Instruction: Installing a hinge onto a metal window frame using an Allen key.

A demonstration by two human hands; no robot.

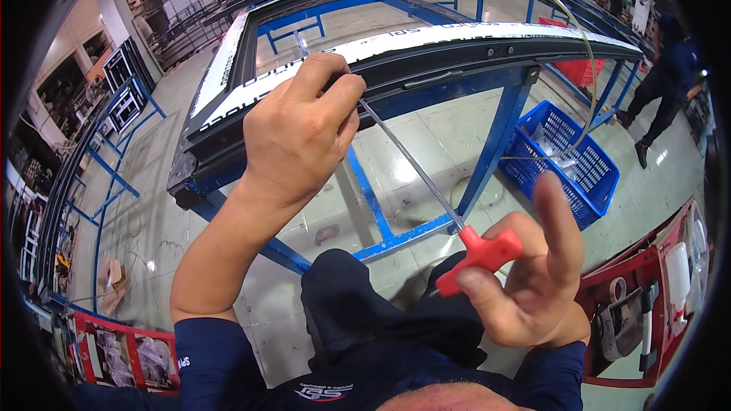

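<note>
Okay, biggest thing first: a long dark frame (pixel 411 68) with white printed film (pixel 457 33) on top, lying flat across a blue-legged surface (pixel 496 144). Below and off to the right, on the tiled floor (pixel 274 327), a blue basket (pixel 586 156). Then down to the hands. Left hand (pixel 304 118) up against the near side of the frame, fingers curled in tight and apparently pinching the far end of a slim silver shaft (pixel 415 164). Right hand (pixel 533 281) lower and well apart from the frame, thumb and bent fingers on a red T-handle (pixel 487 253), index finger sticking out free, so more of a loose hold than a full fist. Shaft running slantwise from handle up to left hand. Smallest of all, the tip: hidden behind the left fingers, so can't tell whether seated in anything or just resting near the edge. Judging by all this, probably at the stage of guiding the tool into the frame's near side, or pausing between turns. Needed for the next move, at a guess: a steady left pinch, shaft lined up straight, then a firmer wrap on the handle before any twisting.
</note>
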